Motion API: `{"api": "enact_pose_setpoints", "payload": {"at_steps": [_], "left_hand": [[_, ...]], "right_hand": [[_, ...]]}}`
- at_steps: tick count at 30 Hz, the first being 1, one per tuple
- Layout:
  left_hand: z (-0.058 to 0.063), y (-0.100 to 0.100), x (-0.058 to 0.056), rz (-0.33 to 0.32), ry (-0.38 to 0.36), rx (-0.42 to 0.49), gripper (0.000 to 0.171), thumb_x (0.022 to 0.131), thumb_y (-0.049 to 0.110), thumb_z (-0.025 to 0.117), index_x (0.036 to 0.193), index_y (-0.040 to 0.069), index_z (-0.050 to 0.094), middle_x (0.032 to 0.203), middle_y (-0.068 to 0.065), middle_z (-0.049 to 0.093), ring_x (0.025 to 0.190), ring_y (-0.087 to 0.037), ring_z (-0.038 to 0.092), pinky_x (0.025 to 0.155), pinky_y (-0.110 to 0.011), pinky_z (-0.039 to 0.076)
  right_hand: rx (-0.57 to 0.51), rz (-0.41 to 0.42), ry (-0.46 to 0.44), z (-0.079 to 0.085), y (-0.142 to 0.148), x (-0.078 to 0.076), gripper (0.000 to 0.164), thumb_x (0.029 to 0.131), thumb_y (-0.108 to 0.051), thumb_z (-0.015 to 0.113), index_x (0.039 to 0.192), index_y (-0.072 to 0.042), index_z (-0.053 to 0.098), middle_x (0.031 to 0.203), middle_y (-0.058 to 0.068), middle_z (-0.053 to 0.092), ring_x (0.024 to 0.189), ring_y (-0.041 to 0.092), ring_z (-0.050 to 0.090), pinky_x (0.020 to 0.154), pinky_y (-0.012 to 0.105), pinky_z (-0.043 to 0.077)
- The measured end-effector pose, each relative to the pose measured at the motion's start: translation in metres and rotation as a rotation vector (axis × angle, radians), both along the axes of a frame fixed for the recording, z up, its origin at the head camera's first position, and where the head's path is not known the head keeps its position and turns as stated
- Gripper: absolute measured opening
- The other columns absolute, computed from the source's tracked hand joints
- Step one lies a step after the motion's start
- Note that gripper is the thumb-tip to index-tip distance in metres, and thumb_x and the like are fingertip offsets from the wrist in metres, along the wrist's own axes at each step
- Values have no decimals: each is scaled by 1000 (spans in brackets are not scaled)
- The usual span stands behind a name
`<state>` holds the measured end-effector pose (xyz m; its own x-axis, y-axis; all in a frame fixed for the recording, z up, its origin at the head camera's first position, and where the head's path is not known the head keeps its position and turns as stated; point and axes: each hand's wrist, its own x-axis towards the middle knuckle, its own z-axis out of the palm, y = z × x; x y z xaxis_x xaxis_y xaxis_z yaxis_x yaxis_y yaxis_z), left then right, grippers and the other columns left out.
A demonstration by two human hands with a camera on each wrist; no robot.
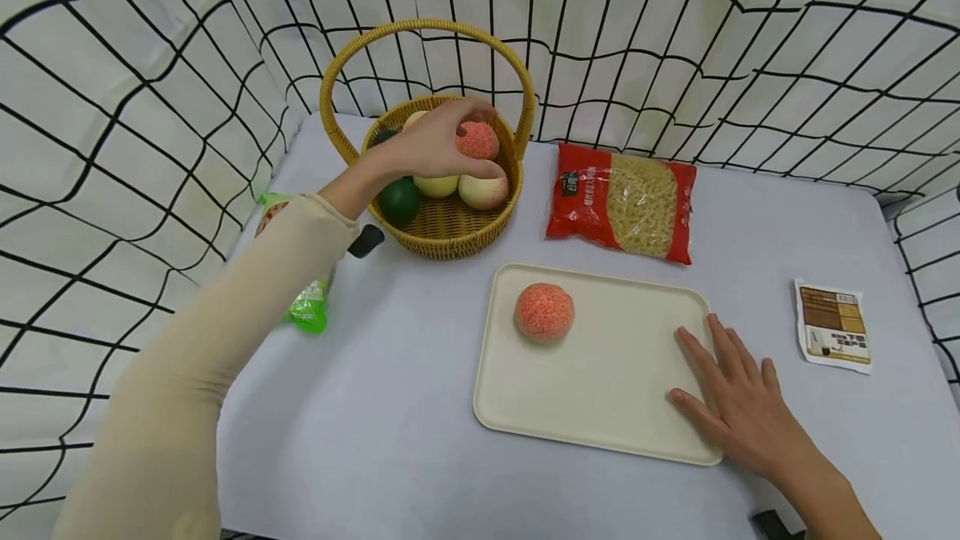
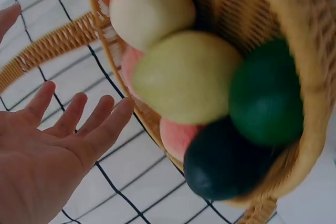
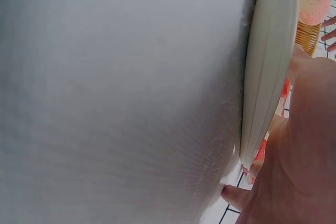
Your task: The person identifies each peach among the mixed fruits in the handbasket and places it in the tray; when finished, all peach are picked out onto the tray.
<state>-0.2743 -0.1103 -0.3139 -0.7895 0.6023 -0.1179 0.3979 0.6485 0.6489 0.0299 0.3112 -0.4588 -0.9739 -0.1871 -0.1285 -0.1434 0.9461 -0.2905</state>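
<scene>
My left hand (image 1: 442, 144) reaches over the wicker basket (image 1: 450, 247), its thumb and fingers spread apart around a reddish peach (image 1: 478, 141). In the left wrist view its fingers are extended, with nothing held between them. Also in the basket are a pale peach (image 2: 152, 11), a yellow fruit (image 2: 186, 77), a green fruit (image 2: 268, 95) and a dark green one (image 2: 226, 161). My right hand (image 1: 742, 402) rests with spread fingers at the right edge of the cream tray (image 1: 600, 398). Another reddish peach (image 1: 544, 312) sits on the tray's left part.
A red bag of pasta (image 1: 622, 202) lies behind the tray. A small white-and-brown packet (image 1: 832, 326) lies at the right. A green package (image 1: 309, 307) is partly hidden by the left arm. Black wire mesh (image 1: 630, 52) surrounds the table, and the basket's tall handle (image 1: 427, 25) arches upward.
</scene>
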Motion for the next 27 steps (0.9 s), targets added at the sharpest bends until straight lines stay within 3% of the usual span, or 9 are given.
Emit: {"api": "enact_pose_setpoints", "payload": {"at_steps": [5,10,15,23,27], "left_hand": [[5,-2,-26,21,-18,-168,95,94,40,75,167,3,26,172,-22,30,160,-38,31,132,-54,28],[12,-4,-42,76,-120,-321,97,98,44,66,170,7,13,178,-25,10,166,-41,15,133,-58,24],[17,-3,-56,114,-162,-402,94,102,48,59,170,5,10,178,-28,2,166,-44,8,131,-61,25],[12,0,-68,142,-229,-479,94,104,55,47,169,-2,10,177,-25,15,164,-44,21,132,-57,26],[8,0,-73,150,-246,-528,95,103,62,44,167,-3,19,174,-26,25,158,-41,32,131,-56,29]], "right_hand": [[-6,-1,2,-1,2,1,85,103,-55,61,172,-32,17,182,13,-1,162,51,14,112,91,15],[-13,1,10,0,2,1,84,103,-54,62,172,-33,19,182,13,2,163,49,14,111,90,17],[-12,-4,9,0,3,1,84,102,-54,63,171,-33,21,181,13,5,163,48,16,111,89,19],[0,-8,-17,-1,3,1,84,101,-55,63,171,-32,22,181,13,6,163,47,16,112,89,19],[3,-5,1,-2,4,0,84,101,-54,64,171,-32,22,181,13,6,163,46,15,112,89,19]]}}
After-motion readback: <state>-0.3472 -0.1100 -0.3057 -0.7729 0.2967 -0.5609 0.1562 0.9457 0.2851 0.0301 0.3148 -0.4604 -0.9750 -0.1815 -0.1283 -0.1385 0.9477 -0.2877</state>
